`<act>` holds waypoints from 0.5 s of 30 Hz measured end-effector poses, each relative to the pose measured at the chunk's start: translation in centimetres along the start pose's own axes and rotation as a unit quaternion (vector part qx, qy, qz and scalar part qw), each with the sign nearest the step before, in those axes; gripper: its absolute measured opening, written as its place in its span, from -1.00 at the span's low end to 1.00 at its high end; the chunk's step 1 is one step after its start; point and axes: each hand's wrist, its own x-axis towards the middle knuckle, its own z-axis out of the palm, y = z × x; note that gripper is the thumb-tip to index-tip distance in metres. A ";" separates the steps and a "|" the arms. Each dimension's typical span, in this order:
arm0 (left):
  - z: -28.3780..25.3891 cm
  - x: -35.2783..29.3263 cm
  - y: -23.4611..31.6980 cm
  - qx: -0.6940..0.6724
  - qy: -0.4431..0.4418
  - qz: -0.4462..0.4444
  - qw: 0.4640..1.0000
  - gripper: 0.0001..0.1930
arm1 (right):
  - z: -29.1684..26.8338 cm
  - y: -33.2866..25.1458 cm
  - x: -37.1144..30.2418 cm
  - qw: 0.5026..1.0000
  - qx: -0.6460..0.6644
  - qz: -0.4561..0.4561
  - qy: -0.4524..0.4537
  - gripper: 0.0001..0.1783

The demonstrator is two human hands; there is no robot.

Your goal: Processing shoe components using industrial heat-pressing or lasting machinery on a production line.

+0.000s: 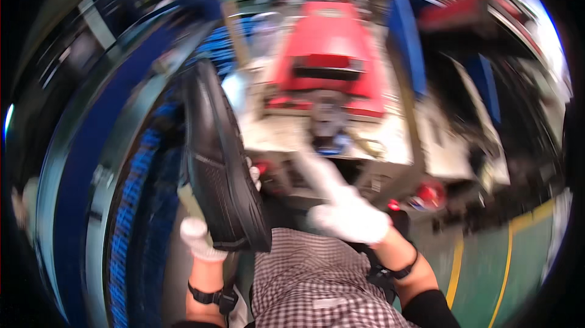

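Observation:
A black leather shoe (216, 163) stands nearly on end, its toe pointing up and away. My left hand (198, 238), in a white glove, is closed on the shoe; its fingertips show at the shoe's right edge and the rest is behind it. To the right, my white-gloved right hand (347, 209) is in the air in front of the red machine (332, 41). Its fingers stretch forward, smeared by motion, with nothing visible in them.
The red machine sits on a pale worktable (268, 136). Along my left runs a rack or conveyor with blue slats (125, 224). A second bench (448, 157) stands at the right, beyond a blue panel (408, 44). The green floor (481, 267) has yellow lines.

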 end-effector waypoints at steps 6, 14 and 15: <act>9.7 4.6 -7.4 0.314 -0.101 -0.039 0.943 0.31 | -5.4 -3.7 -6.0 0.978 0.103 -0.065 0.168 0.15; 24.5 18.7 -12.1 0.442 -0.283 0.201 0.827 -0.14 | -23.8 -11.9 -14.1 0.944 0.020 0.104 0.312 -0.15; 26.7 20.5 -12.6 0.453 -0.277 0.233 0.815 -0.18 | -27.3 -10.8 -13.8 0.941 -0.004 0.115 0.317 -0.23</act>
